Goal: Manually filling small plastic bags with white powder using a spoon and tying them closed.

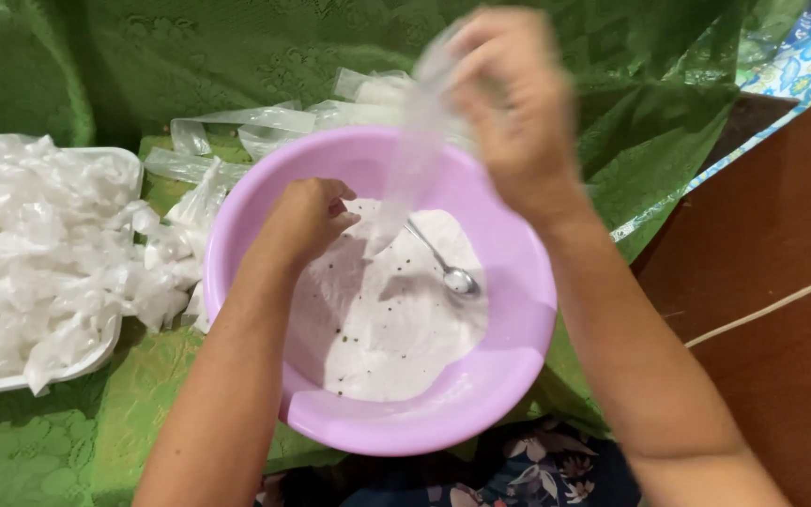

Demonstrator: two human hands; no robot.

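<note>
Two hands work a narrow clear plastic bag (415,150) over a round lilac plastic basin (518,310) of white speckled powder (396,329).

The right hand (509,103) pinches the bag's top shut-fingered and lifts it, so it hangs with its tip just above the powder; the left hand (307,221) is curled closed over the powder, its contents hidden. A metal spoon (448,272) lies in the powder. The basin sits on green cloth (68,441); a white tray of knotted filled bags (39,253) stands at its left edge.
</note>
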